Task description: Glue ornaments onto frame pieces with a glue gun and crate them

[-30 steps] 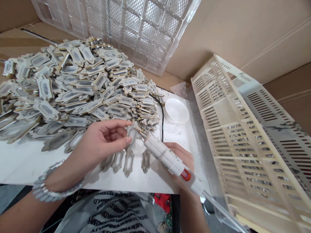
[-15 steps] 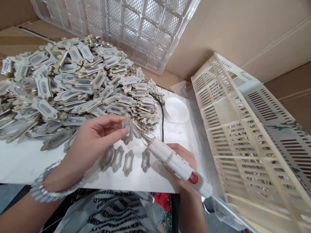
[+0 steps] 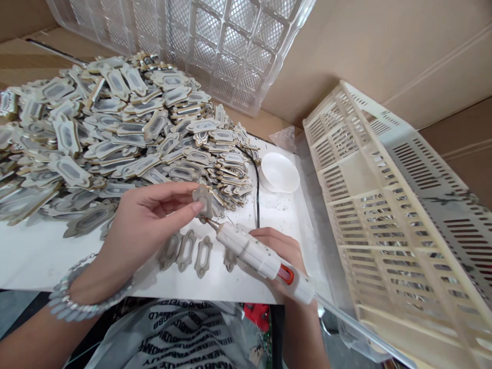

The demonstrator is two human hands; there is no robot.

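Note:
Between thumb and fingers, my left hand (image 3: 161,212) pinches a small grey ornamental plate (image 3: 203,197) with a scalloped outline, held upright above the table. My right hand (image 3: 282,251) is wrapped round a white glue gun (image 3: 249,251), partly hidden behind its body. The gun's metal nozzle (image 3: 210,222) points left and meets the lower end of the plate, as far as I can see. Below it, several grey frame-shaped pieces (image 3: 203,256) lie in a row on the white table. One more such piece (image 3: 229,259) lies to their right, partly covered by the gun.
A big heap of similar plates (image 3: 126,128) fills the left and back. A white bowl (image 3: 280,173) stands right of a black cable (image 3: 257,195). Clear compartment trays (image 3: 230,46) lean at the back. A cream slotted crate (image 3: 346,179) stands on the right.
The glue gun has moved left and slightly down in my right hand, bringing its nozzle to the lower end of the plate. My left hand has stayed almost still.

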